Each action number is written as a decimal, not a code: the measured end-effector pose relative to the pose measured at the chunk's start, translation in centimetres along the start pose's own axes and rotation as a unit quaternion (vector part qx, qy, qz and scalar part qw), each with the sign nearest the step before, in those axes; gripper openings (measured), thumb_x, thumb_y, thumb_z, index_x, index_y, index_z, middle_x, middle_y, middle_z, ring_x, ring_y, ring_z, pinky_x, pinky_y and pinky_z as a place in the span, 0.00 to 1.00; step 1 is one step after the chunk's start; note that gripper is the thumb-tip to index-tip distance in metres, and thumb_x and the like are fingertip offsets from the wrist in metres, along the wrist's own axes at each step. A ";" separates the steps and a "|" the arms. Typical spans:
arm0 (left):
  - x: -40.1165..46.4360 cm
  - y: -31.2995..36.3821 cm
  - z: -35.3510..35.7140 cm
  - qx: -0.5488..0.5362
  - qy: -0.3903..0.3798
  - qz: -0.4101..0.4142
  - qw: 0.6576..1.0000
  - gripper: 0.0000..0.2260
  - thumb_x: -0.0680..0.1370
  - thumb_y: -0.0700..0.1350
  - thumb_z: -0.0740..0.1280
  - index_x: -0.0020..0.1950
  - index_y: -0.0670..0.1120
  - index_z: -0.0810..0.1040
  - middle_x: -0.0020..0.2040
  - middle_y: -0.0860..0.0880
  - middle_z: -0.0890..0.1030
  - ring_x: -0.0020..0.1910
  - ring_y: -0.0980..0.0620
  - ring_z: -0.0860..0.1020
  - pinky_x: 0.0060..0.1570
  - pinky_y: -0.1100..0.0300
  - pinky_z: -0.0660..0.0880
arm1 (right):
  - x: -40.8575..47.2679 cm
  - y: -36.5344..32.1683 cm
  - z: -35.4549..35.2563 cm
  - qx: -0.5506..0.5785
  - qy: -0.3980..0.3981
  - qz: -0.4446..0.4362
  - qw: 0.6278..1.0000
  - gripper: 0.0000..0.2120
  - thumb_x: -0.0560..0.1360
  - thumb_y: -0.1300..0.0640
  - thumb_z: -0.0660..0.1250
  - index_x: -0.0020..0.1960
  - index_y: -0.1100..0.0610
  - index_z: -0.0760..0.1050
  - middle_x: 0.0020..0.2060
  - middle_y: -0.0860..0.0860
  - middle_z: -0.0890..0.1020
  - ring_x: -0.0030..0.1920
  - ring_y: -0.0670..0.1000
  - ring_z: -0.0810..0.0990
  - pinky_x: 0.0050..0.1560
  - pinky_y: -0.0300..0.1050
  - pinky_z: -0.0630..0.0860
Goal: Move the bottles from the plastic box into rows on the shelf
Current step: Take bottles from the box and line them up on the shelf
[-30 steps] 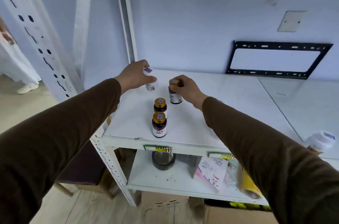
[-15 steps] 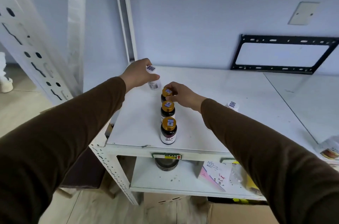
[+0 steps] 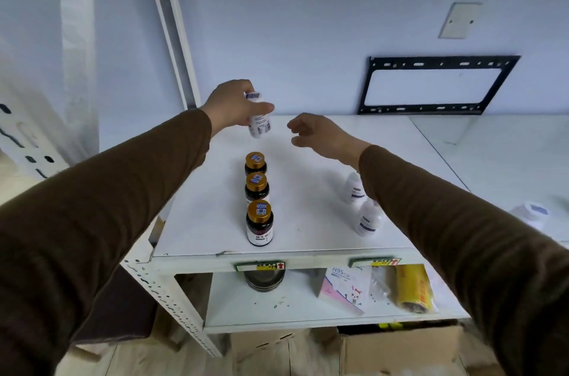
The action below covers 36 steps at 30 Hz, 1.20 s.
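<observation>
**White plastic bottle held above a row of three amber ones**

White plastic is what I see in my left hand [image 3: 231,106]: a white bottle [image 3: 258,121] with a blue-printed sticker on its cap, gripped near the top with fingers and thumb curled round it. It hangs tilted above the back of the shelf [image 3: 308,191], clear of the surface as far as I can tell.

My right hand [image 3: 317,134] hovers just beside it, fingers loosely curled and apart, holding nothing and touching nothing.

In front of the held bottle stand three dark amber bottles with gold caps, in one straight row running toward me: the far one [image 3: 255,163], the middle one [image 3: 257,188] and the near one [image 3: 259,223], each upright and close to the next.

To the right, partly behind my right sleeve [image 3: 446,215], I count two more white bottles [image 3: 354,189] [image 3: 368,218], both standing on the shelf and near each other. Further right, another white container [image 3: 531,214] sits blurred at the edge of view.

On the lower shelf [image 3: 292,308] lie a dark round tin [image 3: 264,280], an N95 mask packet [image 3: 346,288] and a yellow roll in a clear bag [image 3: 412,289]. A cardboard box [image 3: 400,351] stands on the floor below. A black metal frame [image 3: 437,84] hangs on the wall behind.
</observation>
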State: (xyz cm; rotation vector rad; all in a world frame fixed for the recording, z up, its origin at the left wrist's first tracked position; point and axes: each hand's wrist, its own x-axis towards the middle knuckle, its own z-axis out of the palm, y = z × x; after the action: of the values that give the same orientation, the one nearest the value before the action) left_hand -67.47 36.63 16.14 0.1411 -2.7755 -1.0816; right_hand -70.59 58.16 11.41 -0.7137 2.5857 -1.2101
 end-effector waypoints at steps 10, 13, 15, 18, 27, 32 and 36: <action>1.5 6.8 8.2 -0.043 -0.110 0.034 0.992 0.20 0.71 0.53 0.75 0.55 0.41 0.78 0.48 0.45 0.81 0.38 0.47 0.83 0.41 0.55 0.83 | -5.9 5.5 -8.4 -0.090 0.063 0.030 0.993 0.12 0.76 0.57 0.70 0.60 0.55 0.78 0.55 0.50 0.80 0.54 0.51 0.78 0.47 0.39 0.74; 1.8 8.6 11.0 -0.054 -0.151 0.014 0.987 0.18 0.71 0.46 0.75 0.54 0.35 0.76 0.44 0.43 0.78 0.35 0.45 0.79 0.45 0.52 0.81 | -7.3 8.0 -10.4 -0.129 0.064 0.041 0.989 0.13 0.76 0.57 0.69 0.60 0.54 0.78 0.56 0.50 0.79 0.56 0.50 0.76 0.50 0.36 0.71; 1.9 9.6 12.7 -0.040 -0.164 0.001 0.986 0.13 0.71 0.42 0.73 0.49 0.36 0.76 0.42 0.42 0.76 0.37 0.45 0.77 0.46 0.49 0.80 | -8.1 9.6 -11.4 -0.154 0.060 0.044 0.985 0.13 0.77 0.56 0.69 0.61 0.54 0.78 0.58 0.50 0.80 0.58 0.51 0.76 0.55 0.40 0.70; 2.0 10.8 15.1 -0.009 -0.169 -0.020 0.985 0.08 0.70 0.41 0.69 0.38 0.44 0.70 0.35 0.43 0.74 0.34 0.46 0.76 0.40 0.56 0.72 | -9.0 12.0 -12.5 -0.171 0.041 0.041 0.984 0.13 0.77 0.55 0.68 0.61 0.54 0.78 0.59 0.50 0.80 0.59 0.51 0.77 0.57 0.40 0.70; 2.0 11.0 19.5 0.129 -0.162 -0.098 0.973 0.13 0.71 0.51 0.71 0.39 0.44 0.73 0.34 0.46 0.74 0.33 0.47 0.72 0.32 0.61 0.67 | -9.3 17.3 -14.5 -0.187 -0.019 -0.003 0.982 0.12 0.77 0.53 0.67 0.61 0.52 0.78 0.59 0.50 0.79 0.57 0.51 0.76 0.53 0.39 0.67; 2.2 11.1 20.9 0.155 -0.131 -0.104 0.974 0.15 0.73 0.56 0.71 0.43 0.45 0.75 0.38 0.54 0.73 0.38 0.54 0.73 0.33 0.60 0.65 | -9.1 18.3 -14.4 -0.194 -0.042 -0.025 0.980 0.13 0.78 0.53 0.67 0.61 0.52 0.77 0.60 0.50 0.79 0.58 0.51 0.76 0.54 0.40 0.68; 2.1 11.5 21.3 0.192 -0.129 -0.104 0.967 0.26 0.72 0.61 0.71 0.54 0.38 0.78 0.51 0.45 0.78 0.55 0.43 0.78 0.38 0.58 0.66 | -9.1 18.5 -14.3 -0.190 -0.050 -0.029 0.980 0.13 0.78 0.53 0.67 0.61 0.52 0.77 0.60 0.50 0.79 0.58 0.52 0.76 0.55 0.40 0.68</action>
State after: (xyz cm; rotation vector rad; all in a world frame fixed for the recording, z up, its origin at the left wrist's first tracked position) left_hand -73.79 58.91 8.68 0.3685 -3.2401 -0.6198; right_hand -74.30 82.46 6.30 -0.8991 2.7551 -0.6730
